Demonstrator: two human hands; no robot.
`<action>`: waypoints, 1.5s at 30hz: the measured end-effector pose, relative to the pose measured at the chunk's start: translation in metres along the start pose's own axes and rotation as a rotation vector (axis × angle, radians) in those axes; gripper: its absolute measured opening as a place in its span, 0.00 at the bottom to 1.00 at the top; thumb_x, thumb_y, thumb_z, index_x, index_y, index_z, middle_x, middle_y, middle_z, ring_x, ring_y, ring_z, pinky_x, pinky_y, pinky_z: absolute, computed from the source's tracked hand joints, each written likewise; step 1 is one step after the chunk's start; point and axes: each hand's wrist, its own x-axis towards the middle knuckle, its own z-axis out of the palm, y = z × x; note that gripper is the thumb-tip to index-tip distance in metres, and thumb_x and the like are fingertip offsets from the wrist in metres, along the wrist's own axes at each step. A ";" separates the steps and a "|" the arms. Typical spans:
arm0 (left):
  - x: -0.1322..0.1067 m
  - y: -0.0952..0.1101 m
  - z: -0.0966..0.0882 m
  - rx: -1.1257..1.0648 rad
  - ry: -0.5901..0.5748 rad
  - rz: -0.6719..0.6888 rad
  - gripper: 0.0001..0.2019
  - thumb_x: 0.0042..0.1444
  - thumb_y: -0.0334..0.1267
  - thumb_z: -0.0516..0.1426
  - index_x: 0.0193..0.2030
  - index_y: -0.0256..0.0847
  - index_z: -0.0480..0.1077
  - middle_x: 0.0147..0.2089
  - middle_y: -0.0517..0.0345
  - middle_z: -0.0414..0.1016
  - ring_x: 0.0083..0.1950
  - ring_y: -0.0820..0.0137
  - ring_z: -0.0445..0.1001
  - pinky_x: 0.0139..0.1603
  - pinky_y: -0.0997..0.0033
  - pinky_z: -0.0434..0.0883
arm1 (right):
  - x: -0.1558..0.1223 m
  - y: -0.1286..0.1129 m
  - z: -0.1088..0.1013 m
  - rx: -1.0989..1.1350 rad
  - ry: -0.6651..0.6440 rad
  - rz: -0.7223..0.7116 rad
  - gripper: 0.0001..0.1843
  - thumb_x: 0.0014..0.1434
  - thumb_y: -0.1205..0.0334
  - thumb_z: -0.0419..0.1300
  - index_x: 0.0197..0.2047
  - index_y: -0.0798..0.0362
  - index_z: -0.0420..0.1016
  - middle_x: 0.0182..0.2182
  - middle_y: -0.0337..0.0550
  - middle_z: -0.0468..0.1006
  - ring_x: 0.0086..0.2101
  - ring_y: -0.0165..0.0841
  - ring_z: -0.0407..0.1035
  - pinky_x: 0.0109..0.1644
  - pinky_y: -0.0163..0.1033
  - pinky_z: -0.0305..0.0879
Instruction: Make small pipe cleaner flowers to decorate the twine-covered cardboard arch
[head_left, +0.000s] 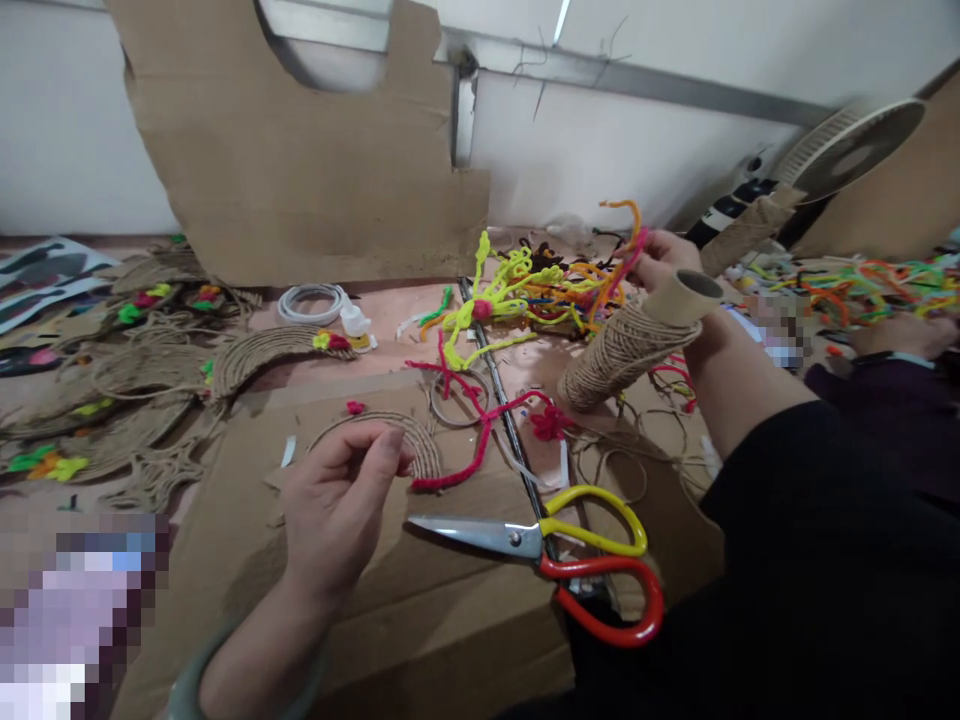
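My left hand (334,495) is closed, thumb pressed to fingertips, above an arc of glued jute twine (427,450); what lies in the pinch is too small to make out. A red yarn strand (476,455) starts close to those fingertips and runs to a red yarn flower (549,421). Farther back, my right hand (664,258) pinches orange and pink yarn strands (634,250) over a heap of yellow and orange yarn (525,285). Scissors (517,540) with one yellow and one red handle lie in front. A spool of jute twine (622,350) stands by my right forearm.
Twine pieces with coloured yarn flowers (277,360) cover the left side. A small white glue bottle (357,328) stands near a coil of white cord (311,302). Cardboard (322,180) leans at the back. Another person's hand (904,335) and a fan (855,150) are at right.
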 end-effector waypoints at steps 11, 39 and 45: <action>-0.002 -0.002 -0.001 0.006 -0.003 0.010 0.07 0.53 0.41 0.57 0.28 0.41 0.71 0.24 0.61 0.73 0.27 0.72 0.72 0.30 0.72 0.71 | 0.001 -0.047 -0.008 0.221 0.023 0.181 0.12 0.46 0.82 0.56 0.29 0.54 0.68 0.20 0.33 0.71 0.21 0.24 0.62 0.38 0.40 0.65; -0.001 -0.006 0.002 -0.038 -0.008 0.041 0.07 0.52 0.41 0.58 0.27 0.41 0.71 0.23 0.62 0.72 0.25 0.74 0.70 0.29 0.74 0.69 | 0.008 -0.103 -0.034 0.128 0.009 0.145 0.06 0.58 0.68 0.57 0.35 0.61 0.74 0.23 0.41 0.76 0.23 0.25 0.71 0.38 0.45 0.69; -0.001 -0.004 0.003 -0.002 -0.010 0.039 0.10 0.52 0.43 0.58 0.27 0.39 0.71 0.22 0.61 0.72 0.25 0.73 0.70 0.28 0.74 0.69 | 0.013 -0.122 -0.027 0.193 0.273 0.050 0.07 0.56 0.70 0.58 0.38 0.64 0.72 0.24 0.41 0.76 0.22 0.23 0.69 0.30 0.37 0.66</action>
